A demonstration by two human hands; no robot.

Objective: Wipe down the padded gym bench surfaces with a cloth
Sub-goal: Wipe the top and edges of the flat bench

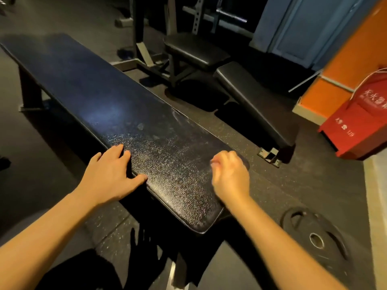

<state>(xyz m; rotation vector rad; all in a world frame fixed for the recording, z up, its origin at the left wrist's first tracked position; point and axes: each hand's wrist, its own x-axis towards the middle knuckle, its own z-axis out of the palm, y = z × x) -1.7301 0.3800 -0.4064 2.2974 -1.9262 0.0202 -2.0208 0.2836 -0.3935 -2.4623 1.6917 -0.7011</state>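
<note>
Flat bench pad (117,105): black, with a bluish sheen at mid-length and a fine whitish crackle pattern over the near end. Second bench (251,97): plain black. Floor (282,185): dark grey flecked with pale specks. Weight plate (335,254): black, silver centre ring. Box (360,126): red, white characters. Wall (356,59): orange. Panel (303,28): blue.

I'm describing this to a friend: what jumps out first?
The long black padded bench runs from near centre to upper left, its near end cracked and speckled. A left hand rests flat on its left edge, and a blurred right hand is curled at its right edge. A red box stands at far right.
</note>
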